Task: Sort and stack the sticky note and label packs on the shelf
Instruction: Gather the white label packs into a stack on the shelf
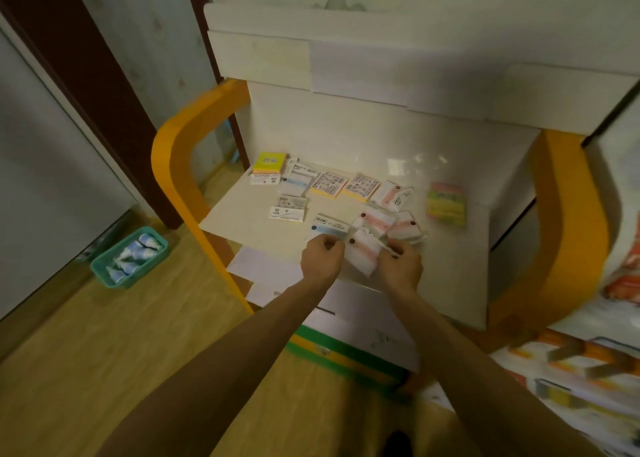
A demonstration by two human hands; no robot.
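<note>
Sticky note and label packs lie scattered on a cream shelf (450, 266). My left hand (320, 257) and my right hand (401, 262) together pinch a white label pack with a pink stripe (362, 252) at the shelf's front edge. Just behind it lie a blue-striped pack (327, 228) and more pink label packs (391, 223). A yellow note stack (270, 162) sits at the back left over a white pack. Two orange-edged note packs (343, 185) lie mid-shelf. A green and pink note block (446, 204) lies at the right. A white "sticky notes" pack (287, 212) lies left of centre.
The shelf has orange curved side frames (173, 152) and a white back panel (381, 124). A teal basket (130, 257) with blue-white items stands on the wooden floor at the left. A lower green-edged shelf (346, 356) shows beneath my arms. Patterned bedding (571, 370) lies at the right.
</note>
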